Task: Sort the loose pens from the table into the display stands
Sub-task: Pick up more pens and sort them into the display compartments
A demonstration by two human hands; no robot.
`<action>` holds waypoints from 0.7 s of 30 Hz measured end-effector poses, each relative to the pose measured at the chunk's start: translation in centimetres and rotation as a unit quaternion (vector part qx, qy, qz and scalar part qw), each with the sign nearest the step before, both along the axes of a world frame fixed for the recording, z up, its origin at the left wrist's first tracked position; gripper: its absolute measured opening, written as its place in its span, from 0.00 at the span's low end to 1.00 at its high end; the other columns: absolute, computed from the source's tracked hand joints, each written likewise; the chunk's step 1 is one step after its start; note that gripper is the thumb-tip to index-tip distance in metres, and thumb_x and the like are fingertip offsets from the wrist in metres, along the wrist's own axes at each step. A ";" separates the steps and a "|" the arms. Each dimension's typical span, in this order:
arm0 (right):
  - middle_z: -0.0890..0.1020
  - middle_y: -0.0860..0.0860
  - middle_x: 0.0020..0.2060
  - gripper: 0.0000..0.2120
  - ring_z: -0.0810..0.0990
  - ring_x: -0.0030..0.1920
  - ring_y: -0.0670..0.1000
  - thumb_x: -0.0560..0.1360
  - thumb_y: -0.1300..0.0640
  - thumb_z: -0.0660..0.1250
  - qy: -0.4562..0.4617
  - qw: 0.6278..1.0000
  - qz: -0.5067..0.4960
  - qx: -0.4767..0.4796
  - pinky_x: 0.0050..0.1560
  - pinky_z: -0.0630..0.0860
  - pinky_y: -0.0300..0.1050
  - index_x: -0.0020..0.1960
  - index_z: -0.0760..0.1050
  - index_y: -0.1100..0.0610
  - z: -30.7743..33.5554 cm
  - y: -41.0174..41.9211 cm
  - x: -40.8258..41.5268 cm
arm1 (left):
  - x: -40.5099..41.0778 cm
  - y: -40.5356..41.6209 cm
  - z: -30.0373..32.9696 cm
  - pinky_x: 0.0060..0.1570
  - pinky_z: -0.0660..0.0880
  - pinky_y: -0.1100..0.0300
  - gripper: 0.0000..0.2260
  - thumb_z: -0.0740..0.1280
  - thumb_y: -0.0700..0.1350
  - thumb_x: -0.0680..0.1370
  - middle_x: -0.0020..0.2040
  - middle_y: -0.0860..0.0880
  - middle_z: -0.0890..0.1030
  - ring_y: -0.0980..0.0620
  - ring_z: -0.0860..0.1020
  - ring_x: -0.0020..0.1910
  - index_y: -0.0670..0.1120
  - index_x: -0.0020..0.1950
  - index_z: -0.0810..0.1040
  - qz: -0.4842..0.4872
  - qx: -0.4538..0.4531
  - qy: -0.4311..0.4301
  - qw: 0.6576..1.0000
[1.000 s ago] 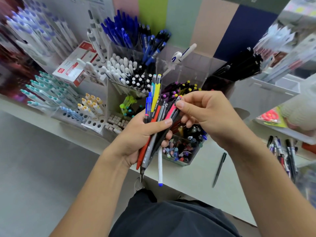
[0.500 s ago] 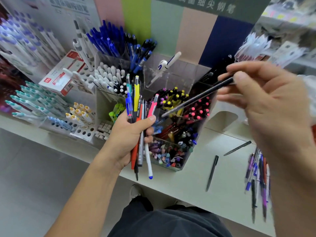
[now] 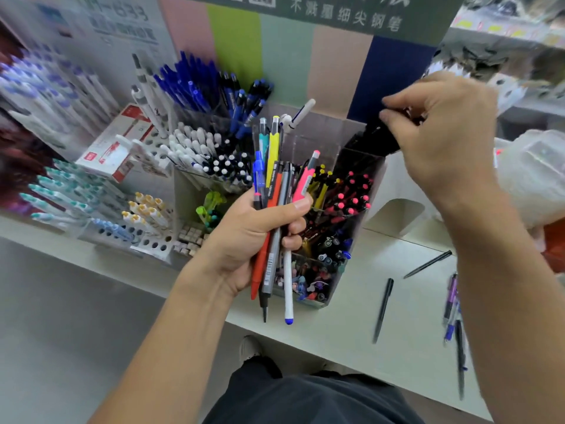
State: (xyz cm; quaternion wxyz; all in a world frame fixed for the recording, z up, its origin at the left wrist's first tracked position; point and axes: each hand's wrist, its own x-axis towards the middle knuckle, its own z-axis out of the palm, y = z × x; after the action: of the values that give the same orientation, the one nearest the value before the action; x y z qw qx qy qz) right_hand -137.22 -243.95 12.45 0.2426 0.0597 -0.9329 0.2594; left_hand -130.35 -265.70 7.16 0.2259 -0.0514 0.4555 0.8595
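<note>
Head view: left hand [image 3: 244, 240] grips a pen bundle [image 3: 275, 191] before the display stand [image 3: 345, 264]; right hand [image 3: 440, 133] pinches a black pen [image 3: 374, 139] above it.

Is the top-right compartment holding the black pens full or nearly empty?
Full: black pens crowd it, and the right hand reaches into them.

— What reads on the dark green header board [image 3: 351, 16] above the stands?
— White Chinese characters: 不溅墨细尖钢笔.
— And on the pens?
— The black pen [image 3: 273, 185] in the left hand's [image 3: 244, 237] bundle bears a white brand mark, apparently "deli"; a grey pen [image 3: 270, 264] carries a barcode sticker, digits illegible.
— The white poster [image 3: 122, 22] at upper left?
— Blurred print, unreadable.
</note>
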 end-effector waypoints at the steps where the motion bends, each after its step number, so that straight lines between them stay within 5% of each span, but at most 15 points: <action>1: 0.84 0.52 0.48 0.10 0.78 0.47 0.48 0.76 0.54 0.70 0.012 1.000 -0.006 0.022 0.51 0.69 0.36 0.54 0.86 0.55 0.4 0.0 0.4 | 0.1 -0.1 0.0 0.26 0.70 0.66 0.11 0.71 0.35 0.71 0.43 0.46 0.77 0.55 0.73 0.30 0.40 0.52 0.76 0.000 -0.004 0.006 1.000; 4: 0.84 0.46 0.42 0.11 0.81 0.42 0.48 0.79 0.48 0.67 0.060 0.997 0.013 -0.043 0.46 0.75 0.41 0.49 0.86 0.53 2.6 -1.3 3.3 | 0.2 -0.4 0.1 0.27 0.70 0.65 0.09 0.73 0.36 0.71 0.42 0.46 0.80 0.55 0.74 0.31 0.40 0.50 0.79 0.000 -0.045 0.045 0.998; 7: 0.84 0.46 0.33 0.10 0.81 0.32 0.44 0.76 0.47 0.73 -0.162 0.968 0.103 -0.159 0.33 0.76 0.39 0.46 0.85 0.54 2.0 -4.3 5.3 | 0.6 -0.5 0.3 0.27 0.70 0.63 0.14 0.72 0.36 0.71 0.40 0.48 0.83 0.53 0.74 0.31 0.36 0.56 0.76 -0.013 -0.087 0.080 0.993; 9: 0.83 0.50 0.29 0.06 0.78 0.26 0.44 0.76 0.56 0.74 -0.265 0.916 0.135 -0.269 0.27 0.73 0.37 0.44 0.83 0.59 0.6 -5.4 5.3 | 0.9 -0.5 0.7 0.27 0.71 0.63 0.16 0.72 0.36 0.72 0.42 0.46 0.83 0.52 0.75 0.31 0.38 0.58 0.74 -0.015 -0.083 0.069 0.994; 13: 0.82 0.50 0.30 0.02 0.79 0.29 0.46 0.77 0.65 0.71 -0.208 0.882 0.144 -0.397 0.30 0.75 0.35 0.46 0.81 0.61 0.5 -4.9 4.9 | 0.9 -1.3 0.5 0.24 0.71 0.65 0.14 0.72 0.38 0.71 0.38 0.47 0.79 0.52 0.78 0.31 0.43 0.55 0.74 0.061 -0.041 0.000 0.997; 17: 0.82 0.46 0.38 0.01 0.82 0.36 0.48 0.80 0.55 0.70 -0.017 0.931 0.130 -0.342 0.39 0.79 0.40 0.50 0.80 0.49 1.9 -1.9 5.3 | 0.9 -3.0 -0.6 0.22 0.66 0.67 0.10 0.68 0.34 0.75 0.38 0.48 0.80 0.56 0.70 0.25 0.43 0.54 0.73 0.112 -0.078 -0.024 0.990; 21: 0.83 0.45 0.41 0.02 0.84 0.39 0.50 0.78 0.50 0.71 0.010 0.983 0.085 -0.164 0.42 0.81 0.52 0.51 0.81 0.44 -0.1 -0.1 5.3 | 1.3 -2.9 -1.3 0.22 0.64 0.67 0.11 0.70 0.36 0.73 0.32 0.51 0.75 0.57 0.66 0.24 0.43 0.53 0.72 0.078 -0.104 -0.021 0.991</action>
State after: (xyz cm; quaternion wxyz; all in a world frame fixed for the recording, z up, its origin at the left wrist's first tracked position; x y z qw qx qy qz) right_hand -131.90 -244.05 12.38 0.2356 0.1006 -0.8666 0.4282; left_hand -129.02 -268.59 5.87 0.1609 -0.1282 0.5323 0.8212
